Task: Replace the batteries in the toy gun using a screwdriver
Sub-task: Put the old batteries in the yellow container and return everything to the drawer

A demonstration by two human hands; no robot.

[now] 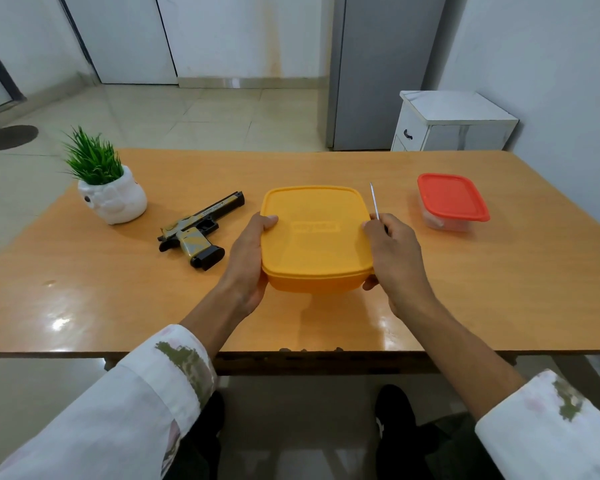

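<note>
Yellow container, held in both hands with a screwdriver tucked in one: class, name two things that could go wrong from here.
1. The right hand grips the yellow container and the thin screwdriver together; opening the lid could let the screwdriver slip or jab.
2. The container seems lifted off the table; if the left hand slips, it may fall.

Soft, even light from overhead fills the room brightly. White glare blotches the glossy surface [59,322] near its front left edge, and a paler sheen lies front right. A faint, blurred shadow sits beneath the yellow box [316,237]. The toy gun [201,226] is crisp. The wide lens bows the surface's edges, and the sleeves [146,393] in the bottom corners look smeared.
</note>
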